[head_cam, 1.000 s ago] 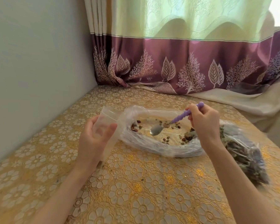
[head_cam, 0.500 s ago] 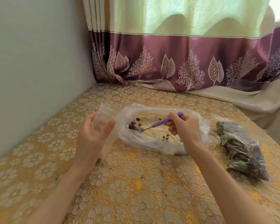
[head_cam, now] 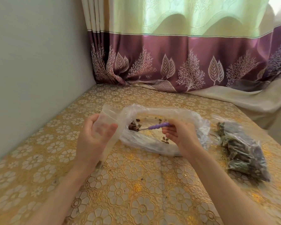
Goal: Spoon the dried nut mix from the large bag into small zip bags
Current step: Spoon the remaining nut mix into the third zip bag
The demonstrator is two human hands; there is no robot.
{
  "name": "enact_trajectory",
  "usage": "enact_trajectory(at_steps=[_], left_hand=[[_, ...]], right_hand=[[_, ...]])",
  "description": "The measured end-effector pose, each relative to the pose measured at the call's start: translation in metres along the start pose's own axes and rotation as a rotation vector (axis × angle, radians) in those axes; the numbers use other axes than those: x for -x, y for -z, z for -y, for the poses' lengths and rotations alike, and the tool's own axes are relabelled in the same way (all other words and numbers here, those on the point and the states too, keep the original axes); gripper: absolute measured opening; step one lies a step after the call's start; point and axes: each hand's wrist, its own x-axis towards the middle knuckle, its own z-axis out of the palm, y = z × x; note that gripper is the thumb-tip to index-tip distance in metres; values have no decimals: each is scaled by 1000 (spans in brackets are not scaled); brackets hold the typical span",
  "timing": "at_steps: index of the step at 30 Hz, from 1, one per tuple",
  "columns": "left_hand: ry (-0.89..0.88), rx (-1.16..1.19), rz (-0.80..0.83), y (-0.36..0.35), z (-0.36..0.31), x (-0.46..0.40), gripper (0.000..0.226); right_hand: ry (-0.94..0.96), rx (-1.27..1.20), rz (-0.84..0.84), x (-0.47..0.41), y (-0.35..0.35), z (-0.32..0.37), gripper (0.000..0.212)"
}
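Observation:
The large clear bag point(head_cam: 152, 143) lies open on the table, its rim rolled down, with a few brown nuts scattered inside and a small heap at its left end. My right hand point(head_cam: 180, 137) holds a spoon by its purple handle point(head_cam: 158, 127); the metal bowl of the spoon dips into the nut heap point(head_cam: 134, 127). My left hand point(head_cam: 96, 137) grips a small clear zip bag point(head_cam: 109, 117) upright, its mouth open, just left of the large bag's rim. The small bag looks empty.
A pile of filled small bags point(head_cam: 243, 151) with dark mix lies to the right on the gold flower-patterned tablecloth point(head_cam: 136, 184). A grey wall point(head_cam: 31, 70) runs along the left, and a purple and green curtain point(head_cam: 169, 62) hangs behind.
My right hand slid the spoon leftward across the large bag, from its middle to the nut heap at the left end. The left hand kept hold of the small bag.

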Motion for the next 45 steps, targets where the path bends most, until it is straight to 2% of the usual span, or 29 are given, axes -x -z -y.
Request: enact_trajectory(at_steps=[6, 8, 15, 22, 28, 32, 34, 36, 40, 45], left_hand=[[18, -5, 18, 0, -3, 2, 64], [24, -11, 34, 0, -1, 3, 60], [47, -52, 87, -2, 1, 3, 87], [67, -35, 87, -1, 3, 4, 84], [59, 101, 44, -2, -2, 2, 63], [52, 182, 48, -3, -5, 3, 56], [51, 202, 33, -2, -7, 4, 61], [28, 187, 16, -1, -8, 3, 70], [18, 196, -12, 0, -7, 2, 73], [8, 181, -14, -1, -8, 2, 87]], right_hand=[[-34, -74, -164, -6, 13, 10, 24], [-24, -97, -182, -6, 16, 13, 21], [123, -184, -151, 7, 17, 40, 23], [182, -198, 48, 24, 0, 53, 26], [361, -55, 316, 39, -18, 51, 23], [512, 20, 384, 44, -21, 49, 19], [528, 33, 392, 42, -22, 48, 18], [524, 32, 387, 40, -20, 47, 18], [487, -74, 328, 36, -16, 48, 16], [417, -192, 37, 24, -3, 50, 23]])
